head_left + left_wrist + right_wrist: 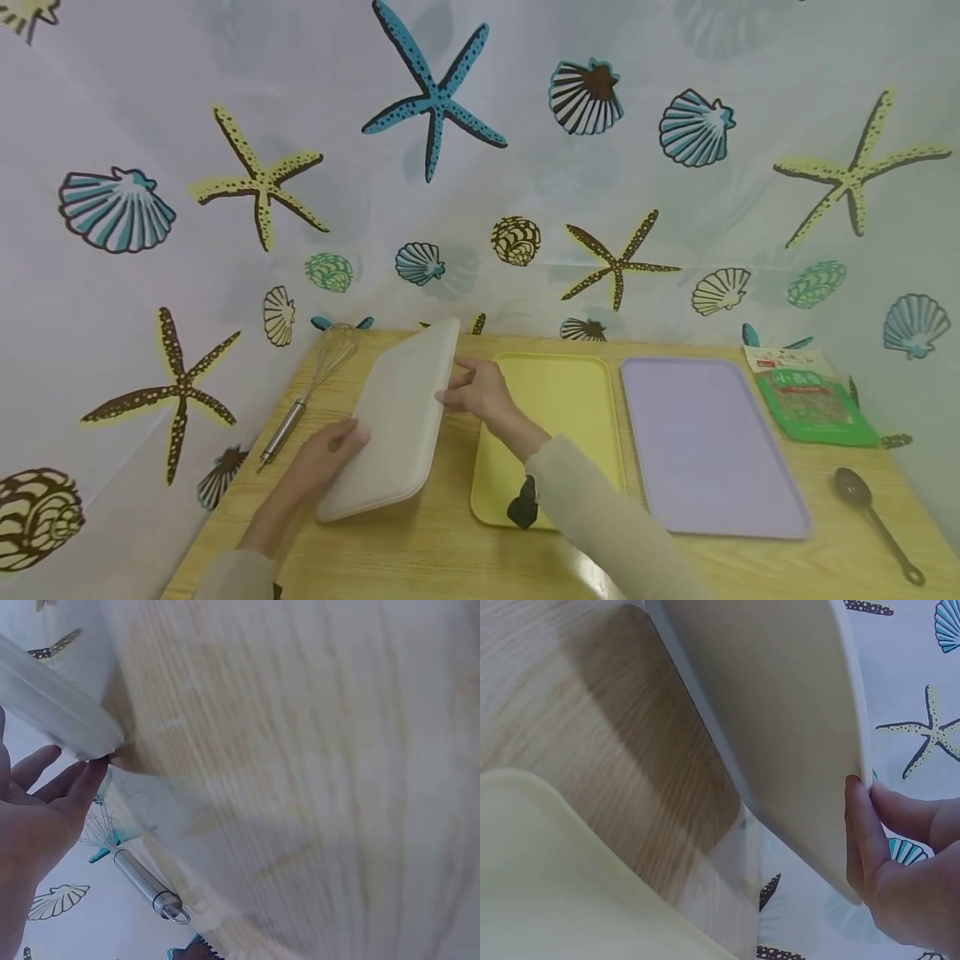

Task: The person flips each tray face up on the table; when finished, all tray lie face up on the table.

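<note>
A white rectangular tray (408, 408) is held tilted up off the wooden table, left of the yellow tray (555, 442). My left hand (326, 458) grips its left edge, thumb on the upper face; in the left wrist view the fingertips (94, 769) lie against the white edge. Higher up on the opposite side, my right hand (491, 396) pinches the rim. The right wrist view shows the thumb on one side of the white tray (780, 697) and the fingers on the other.
A metal whisk (292, 421) lies at the table's left edge. Right of the yellow tray are a lilac tray (712, 450), a green and white packet (813, 400) and a dark brown spoon (855, 487). A patterned curtain (480, 183) hangs behind and along the sides.
</note>
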`<state>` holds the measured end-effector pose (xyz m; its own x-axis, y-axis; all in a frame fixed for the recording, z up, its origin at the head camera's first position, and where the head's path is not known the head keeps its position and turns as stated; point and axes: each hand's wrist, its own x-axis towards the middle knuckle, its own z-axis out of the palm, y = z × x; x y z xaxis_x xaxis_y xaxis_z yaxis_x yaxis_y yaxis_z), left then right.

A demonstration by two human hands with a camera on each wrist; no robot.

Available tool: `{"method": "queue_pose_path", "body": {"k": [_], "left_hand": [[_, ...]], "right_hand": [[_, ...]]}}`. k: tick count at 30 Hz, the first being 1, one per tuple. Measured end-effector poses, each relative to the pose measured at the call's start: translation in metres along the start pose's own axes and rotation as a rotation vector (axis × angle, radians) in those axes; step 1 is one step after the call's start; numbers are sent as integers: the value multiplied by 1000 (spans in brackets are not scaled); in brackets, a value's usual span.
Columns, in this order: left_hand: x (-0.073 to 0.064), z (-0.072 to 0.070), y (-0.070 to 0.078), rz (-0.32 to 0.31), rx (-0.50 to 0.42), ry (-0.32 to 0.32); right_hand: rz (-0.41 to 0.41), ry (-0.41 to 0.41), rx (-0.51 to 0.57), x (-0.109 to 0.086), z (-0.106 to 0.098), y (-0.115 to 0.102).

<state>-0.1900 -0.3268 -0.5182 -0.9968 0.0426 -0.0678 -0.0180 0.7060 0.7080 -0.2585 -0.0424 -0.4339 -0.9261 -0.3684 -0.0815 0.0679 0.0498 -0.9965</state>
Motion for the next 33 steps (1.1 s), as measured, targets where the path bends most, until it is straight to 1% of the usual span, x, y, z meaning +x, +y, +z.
{"method": "queue_pose_path", "body": {"k": [4, 8, 11, 13, 16, 21, 26, 29, 33], "left_hand": [[-10, 1, 4, 11, 21, -24], [-22, 2, 8, 39, 27, -61], [-31, 4, 10, 64, -1, -89], [-37, 5, 11, 77, -12, -97], [-44, 6, 14, 81, -21, -107], [-50, 5, 22, 69, -21, -134], [-53, 4, 36, 65, -3, -152], [-55, 5, 44, 72, 16, -151], [-57, 8, 46, 79, 40, -135]], "right_hand": [[12, -14, 0, 4, -5, -7], [12, -17, 15, 6, -7, -16], [11, -7, 15, 7, -8, -21], [13, -2, 14, 7, -8, -23], [15, 1, 20, 8, -7, -24], [-4, -2, 16, 9, -5, -27], [-13, -17, 25, 10, -5, -31], [1, -27, 22, 7, -5, -36], [12, -30, 8, 5, -3, -41]]}}
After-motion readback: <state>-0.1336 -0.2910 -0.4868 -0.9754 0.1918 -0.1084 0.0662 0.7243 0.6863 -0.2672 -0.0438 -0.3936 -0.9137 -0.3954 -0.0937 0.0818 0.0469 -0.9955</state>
